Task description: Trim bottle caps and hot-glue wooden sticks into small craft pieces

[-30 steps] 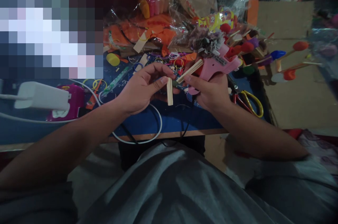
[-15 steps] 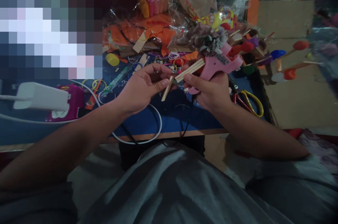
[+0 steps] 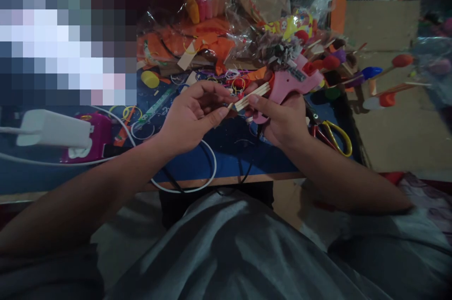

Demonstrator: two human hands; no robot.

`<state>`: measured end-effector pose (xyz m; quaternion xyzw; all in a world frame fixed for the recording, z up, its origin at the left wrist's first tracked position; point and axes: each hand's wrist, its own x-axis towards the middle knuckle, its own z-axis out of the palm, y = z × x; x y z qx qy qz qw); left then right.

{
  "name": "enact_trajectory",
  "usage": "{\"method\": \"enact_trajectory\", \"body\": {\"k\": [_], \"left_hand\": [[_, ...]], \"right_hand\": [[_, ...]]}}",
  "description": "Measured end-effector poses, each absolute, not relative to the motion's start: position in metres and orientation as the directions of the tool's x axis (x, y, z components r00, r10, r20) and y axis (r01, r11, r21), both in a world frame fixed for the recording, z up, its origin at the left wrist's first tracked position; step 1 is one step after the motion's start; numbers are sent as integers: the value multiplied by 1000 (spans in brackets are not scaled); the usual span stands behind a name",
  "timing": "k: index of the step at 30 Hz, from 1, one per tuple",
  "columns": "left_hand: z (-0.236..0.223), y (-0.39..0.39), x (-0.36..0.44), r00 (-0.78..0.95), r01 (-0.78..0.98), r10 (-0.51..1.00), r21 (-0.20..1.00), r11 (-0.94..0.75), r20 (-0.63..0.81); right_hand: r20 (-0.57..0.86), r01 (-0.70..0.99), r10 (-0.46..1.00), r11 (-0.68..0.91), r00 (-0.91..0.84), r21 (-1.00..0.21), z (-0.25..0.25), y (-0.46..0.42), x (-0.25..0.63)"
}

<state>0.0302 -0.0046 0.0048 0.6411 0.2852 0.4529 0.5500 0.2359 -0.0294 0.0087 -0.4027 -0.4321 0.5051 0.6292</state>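
Over the blue tabletop, my left hand (image 3: 190,118) pinches a short wooden stick (image 3: 230,106) between thumb and fingers. Only the stick's end shows; the rest is hidden by the fingers or points away. Close beside it, my right hand (image 3: 287,118) grips several pale wooden sticks (image 3: 252,96) under its thumb, lying side by side and slanting up to the right. The same hand also holds a pink glue gun (image 3: 291,82) against its palm. Whether the single stick touches the bundle, I cannot tell.
Scissors (image 3: 334,137) with red and yellow handles lie right of my right wrist. A white charger (image 3: 54,130) sits in a magenta socket block (image 3: 100,135) at left, its white cable (image 3: 213,168) looping forward. Sticks with coloured heads (image 3: 370,73) lie by cardboard (image 3: 406,125) at right.
The single stick in my left fingers, which slanted downward, has turned so that only its end shows. My right hand and the glue gun have shifted and tilted slightly.
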Motion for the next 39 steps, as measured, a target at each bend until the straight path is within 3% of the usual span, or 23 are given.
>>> {"method": "enact_trajectory", "body": {"k": [10,25,31,39], "left_hand": [[0,-2,28,425,-98,801,901,-423,422],[-4,-3,30,354,-185,803,878,-442,479],[-5,0,29,299,-228,751,809,-542,588],[5,-8,28,268,-99,822,863,-495,503]], "right_hand": [[35,-306,989,78,145,-949,13,-31,233],[-99,-305,995,-95,-1,-948,18,-34,233],[-160,-302,987,-161,-29,-940,22,-35,233],[-177,-295,980,-198,-95,-935,24,-35,235]]}}
